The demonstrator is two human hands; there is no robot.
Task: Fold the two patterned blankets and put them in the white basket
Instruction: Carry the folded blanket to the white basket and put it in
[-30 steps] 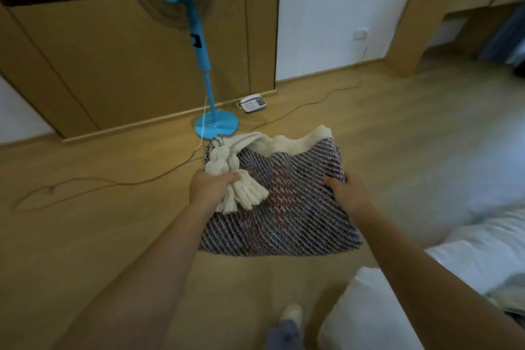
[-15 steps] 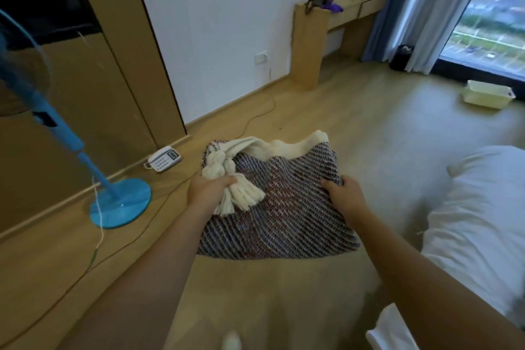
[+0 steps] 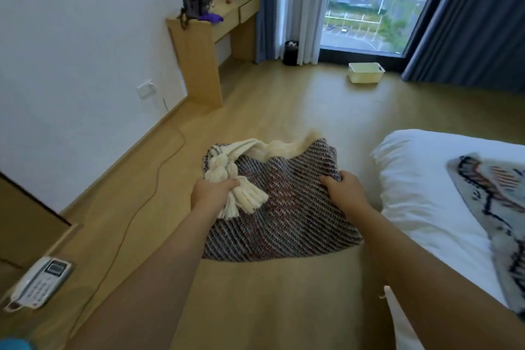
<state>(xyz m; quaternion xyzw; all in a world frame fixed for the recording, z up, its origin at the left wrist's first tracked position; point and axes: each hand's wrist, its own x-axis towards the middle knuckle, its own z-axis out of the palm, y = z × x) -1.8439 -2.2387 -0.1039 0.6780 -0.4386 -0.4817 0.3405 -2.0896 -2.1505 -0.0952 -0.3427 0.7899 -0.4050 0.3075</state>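
I hold a folded dark woven blanket (image 3: 284,213) with cream tassels in front of me, above the wooden floor. My left hand (image 3: 211,193) grips its left edge over the knotted tassels. My right hand (image 3: 345,189) grips its right edge. A second blanket (image 3: 494,202), grey with dark and red patterns, lies spread on the white bed at the right. The white basket (image 3: 366,72) stands on the floor far ahead, by the window.
The white bed (image 3: 420,179) fills the right side. A wooden desk (image 3: 204,45) with a backpack stands against the left wall. A telephone (image 3: 39,283) and a cable lie on the floor at the left. A black bin (image 3: 291,52) sits by the curtains.
My view has swung right, from the blue fan and wardrobe to the window, the basket and the bed. Both hands keep the same grip on the folded blanket.
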